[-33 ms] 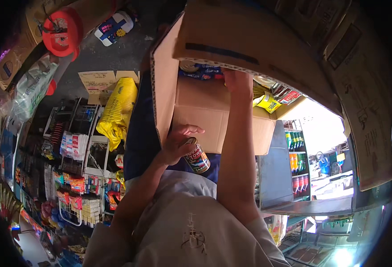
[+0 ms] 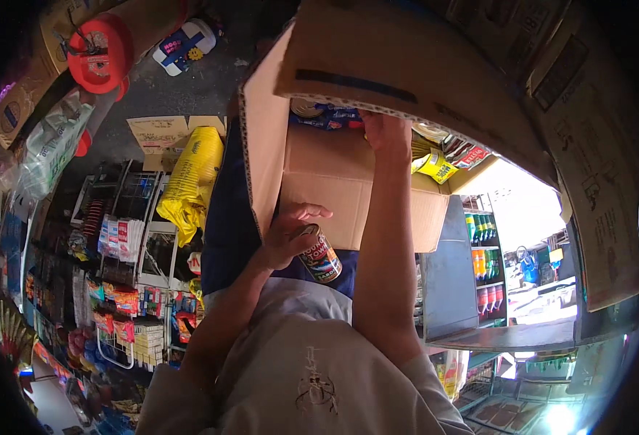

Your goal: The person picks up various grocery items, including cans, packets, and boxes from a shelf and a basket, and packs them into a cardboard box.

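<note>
A small tin can [image 2: 321,255] with a dark, colourful label is held low in front of my body, tilted. My left hand [image 2: 287,233] grips it near its top end, with a finger stretched out past it. A large open cardboard box [image 2: 330,185] stands before me, its flaps raised. Reaching inside it is my right hand [image 2: 388,132], beside dark blue packs [image 2: 332,118] and the round end of another can [image 2: 305,107]. The box flap [image 2: 363,61] covers my right fingertips, so their grip is hidden. Yellow packets [image 2: 435,167] lie in the box to the right of that hand.
On the left stand a yellow plastic-wrapped bundle [image 2: 195,170] and wire racks with small packets [image 2: 120,297]. A red plastic container [image 2: 100,54] is at the far left. Shelves of bottles [image 2: 486,264] stand to the right, beside a bright opening. More cardboard [image 2: 595,196] rises at the right.
The box and its raised flap have shifted very slightly to the left. Both hands stay almost where they were.
</note>
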A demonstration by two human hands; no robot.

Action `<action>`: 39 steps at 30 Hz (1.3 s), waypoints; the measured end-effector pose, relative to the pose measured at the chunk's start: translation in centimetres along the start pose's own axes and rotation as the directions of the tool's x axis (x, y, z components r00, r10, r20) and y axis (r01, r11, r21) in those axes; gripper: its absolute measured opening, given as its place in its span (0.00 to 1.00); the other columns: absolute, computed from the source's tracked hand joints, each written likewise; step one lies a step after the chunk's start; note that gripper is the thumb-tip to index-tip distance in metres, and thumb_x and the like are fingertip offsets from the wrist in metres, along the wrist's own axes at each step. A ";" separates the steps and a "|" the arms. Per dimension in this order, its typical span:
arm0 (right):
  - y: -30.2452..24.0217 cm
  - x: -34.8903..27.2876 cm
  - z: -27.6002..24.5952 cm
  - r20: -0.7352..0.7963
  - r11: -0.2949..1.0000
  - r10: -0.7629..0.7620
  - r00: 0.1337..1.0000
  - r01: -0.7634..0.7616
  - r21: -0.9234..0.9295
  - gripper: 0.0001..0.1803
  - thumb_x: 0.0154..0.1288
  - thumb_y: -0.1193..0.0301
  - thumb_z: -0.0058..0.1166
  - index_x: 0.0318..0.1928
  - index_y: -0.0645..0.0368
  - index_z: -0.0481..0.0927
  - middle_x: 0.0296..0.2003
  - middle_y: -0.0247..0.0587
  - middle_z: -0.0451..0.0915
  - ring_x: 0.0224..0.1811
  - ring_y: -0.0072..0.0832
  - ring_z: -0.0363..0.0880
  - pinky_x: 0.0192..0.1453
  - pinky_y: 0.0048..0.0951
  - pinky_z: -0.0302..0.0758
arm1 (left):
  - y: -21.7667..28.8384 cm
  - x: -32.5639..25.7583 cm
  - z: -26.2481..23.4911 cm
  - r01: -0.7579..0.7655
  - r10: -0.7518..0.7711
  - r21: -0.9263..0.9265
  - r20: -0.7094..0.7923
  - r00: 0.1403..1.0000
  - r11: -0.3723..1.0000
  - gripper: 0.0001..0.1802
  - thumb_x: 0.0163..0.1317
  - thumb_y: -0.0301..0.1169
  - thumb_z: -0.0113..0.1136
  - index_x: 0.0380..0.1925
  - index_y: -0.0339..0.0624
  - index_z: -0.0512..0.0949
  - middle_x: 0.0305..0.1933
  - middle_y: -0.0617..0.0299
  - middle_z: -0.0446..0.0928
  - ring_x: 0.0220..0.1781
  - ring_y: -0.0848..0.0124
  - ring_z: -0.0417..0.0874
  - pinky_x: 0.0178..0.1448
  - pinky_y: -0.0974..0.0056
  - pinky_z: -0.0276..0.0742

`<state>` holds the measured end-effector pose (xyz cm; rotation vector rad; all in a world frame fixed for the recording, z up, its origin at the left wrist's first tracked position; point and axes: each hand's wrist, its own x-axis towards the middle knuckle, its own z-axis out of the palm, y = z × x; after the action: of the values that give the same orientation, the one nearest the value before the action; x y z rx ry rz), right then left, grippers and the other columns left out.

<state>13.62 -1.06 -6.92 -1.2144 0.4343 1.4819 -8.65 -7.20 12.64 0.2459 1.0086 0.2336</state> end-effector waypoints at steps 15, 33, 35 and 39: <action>-0.5 1.7 2.3 -0.186 0.982 0.014 0.982 -0.049 -0.184 0.23 0.74 0.63 0.54 0.62 0.62 0.69 0.55 0.45 0.75 0.49 0.39 0.80 0.58 0.43 0.79 | -2.3 0.3 0.0 -0.051 0.049 0.111 0.020 0.999 0.993 0.41 0.63 0.62 0.58 0.53 0.31 0.76 0.62 0.48 0.75 0.67 0.62 0.71 0.70 0.56 0.62; -6.6 -23.7 2.2 0.348 0.169 0.185 0.919 0.319 -0.933 0.34 0.51 0.55 0.73 0.54 0.62 0.78 0.41 0.50 0.84 0.42 0.40 0.84 0.47 0.38 0.78 | 3.4 3.1 3.0 -0.009 0.021 0.763 -0.005 1.000 0.646 0.38 0.74 0.62 0.37 0.48 0.36 0.81 0.49 0.47 0.82 0.56 0.58 0.81 0.61 0.59 0.71; -6.5 -24.6 3.1 0.281 0.241 0.095 0.955 0.252 -0.937 0.32 0.51 0.57 0.71 0.54 0.62 0.78 0.40 0.48 0.83 0.41 0.39 0.82 0.46 0.37 0.77 | 6.2 2.1 4.4 -0.025 0.020 0.838 0.017 1.000 0.545 0.44 0.72 0.66 0.28 0.44 0.37 0.81 0.43 0.42 0.83 0.53 0.50 0.81 0.58 0.54 0.71; -1.1 -26.0 2.0 0.143 0.555 -0.310 0.940 0.301 -0.775 0.21 0.57 0.68 0.66 0.51 0.61 0.77 0.36 0.35 0.80 0.36 0.22 0.79 0.42 0.29 0.77 | 8.8 5.2 5.8 -0.298 0.273 0.935 0.241 0.931 0.192 0.25 0.72 0.51 0.50 0.41 0.38 0.80 0.45 0.47 0.80 0.49 0.50 0.81 0.57 0.51 0.73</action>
<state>9.97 -12.24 16.35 -1.8766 -0.5108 1.3715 -1.69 2.13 14.16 1.6480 0.9551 -0.1132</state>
